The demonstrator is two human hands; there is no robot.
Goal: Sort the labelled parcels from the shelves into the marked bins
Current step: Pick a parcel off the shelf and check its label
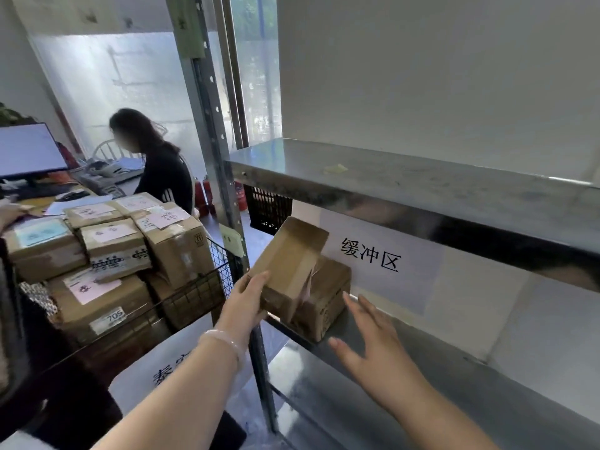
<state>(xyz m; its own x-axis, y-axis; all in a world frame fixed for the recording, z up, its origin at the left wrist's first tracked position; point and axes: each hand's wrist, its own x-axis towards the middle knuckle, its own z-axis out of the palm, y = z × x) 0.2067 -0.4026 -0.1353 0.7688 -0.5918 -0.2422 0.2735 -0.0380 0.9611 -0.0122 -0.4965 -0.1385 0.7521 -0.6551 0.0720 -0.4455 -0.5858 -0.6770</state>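
1. At the far left, brown cardboard parcels with pink and blue paper labels (110, 251) are stacked in a black wire basket (220, 267).
2. A small brown cardboard box (289, 264) is gripped at its lower corner by the left hand (248, 295) and held tilted at the left end of the grey metal shelf (454, 384).
3. A second brown taped cardboard parcel (324, 300) is laid on that shelf, just behind the held box.
4. The right hand (373, 339) is spread with straight fingers just beside that parcel; nothing is held.
5. A white sheet printed with black characters (370, 254) is fixed to the wall behind.
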